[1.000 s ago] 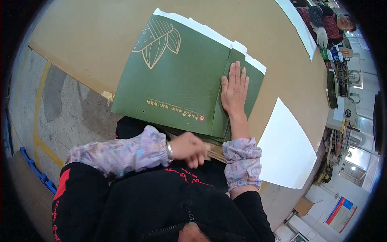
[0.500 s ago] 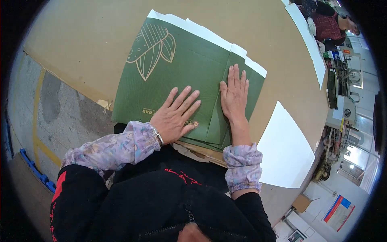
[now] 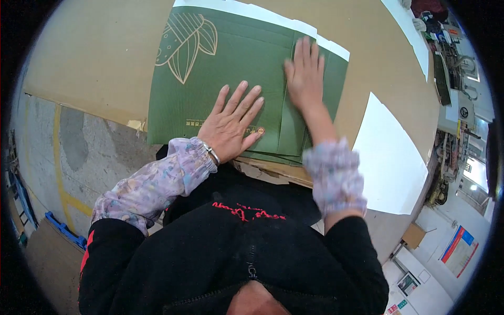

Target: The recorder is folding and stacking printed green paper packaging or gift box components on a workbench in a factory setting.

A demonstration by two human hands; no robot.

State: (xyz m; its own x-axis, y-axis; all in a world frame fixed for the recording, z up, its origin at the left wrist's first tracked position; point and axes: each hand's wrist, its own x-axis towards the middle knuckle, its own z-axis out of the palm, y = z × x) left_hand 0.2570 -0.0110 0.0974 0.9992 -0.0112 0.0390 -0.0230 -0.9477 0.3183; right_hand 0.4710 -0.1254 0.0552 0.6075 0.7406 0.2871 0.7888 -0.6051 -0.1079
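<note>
Right hand (image 3: 305, 79) slid farther up green sheet (image 3: 241, 63); left hand (image 3: 227, 130) flat; fingers (image 3: 235, 98) outstretched, released.

Floor (image 3: 107, 160): grey, nine o'clock
Yellow line (image 3: 59, 157): across that floor, nine o'clock
Blue bar (image 3: 65, 230): eight o'clock
Carton (image 3: 413, 235): brown, four o'clock
Poster (image 3: 459, 251): farther out, four o'clock

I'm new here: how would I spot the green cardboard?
Find the brown table. At its near edge, below the left hand and right hand, lies the green cardboard. Unlike the white sheets to its right, it bears pale leaf outlines.
</note>
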